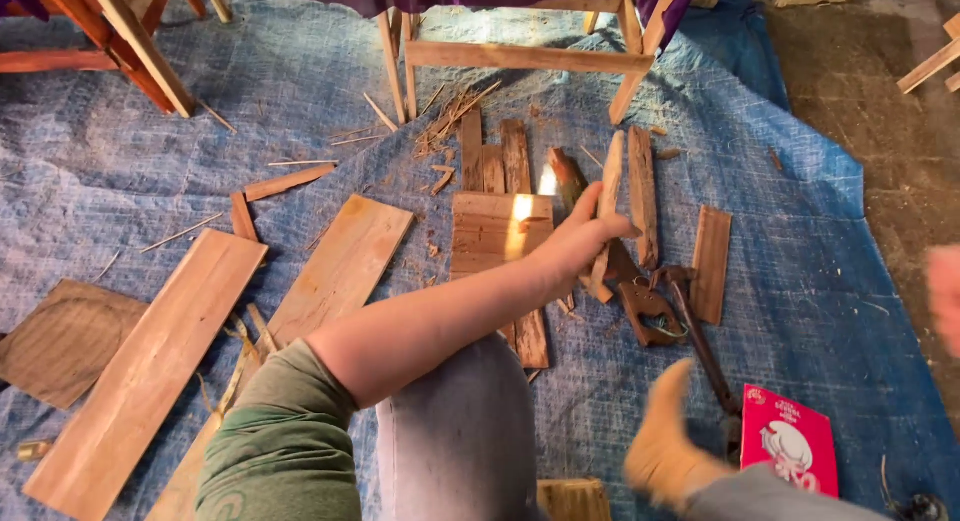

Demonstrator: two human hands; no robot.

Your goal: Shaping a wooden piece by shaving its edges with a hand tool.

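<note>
Here left hand (583, 239) fingers clamped on narrow wood strip (608, 206) above blue tarp (820, 281); right hand (945, 296) blurred at edge, finger state indeterminable

Woven plastic tarp (150, 151), blue, matt and crinkled. On it, rough bare wood: long pale plank (150, 366), splintery stick (607, 206) gripped in left hand (580, 243). Right of stick, rusty metal hammer (695, 326); beyond, glossy red cardboard box (790, 441).
</note>
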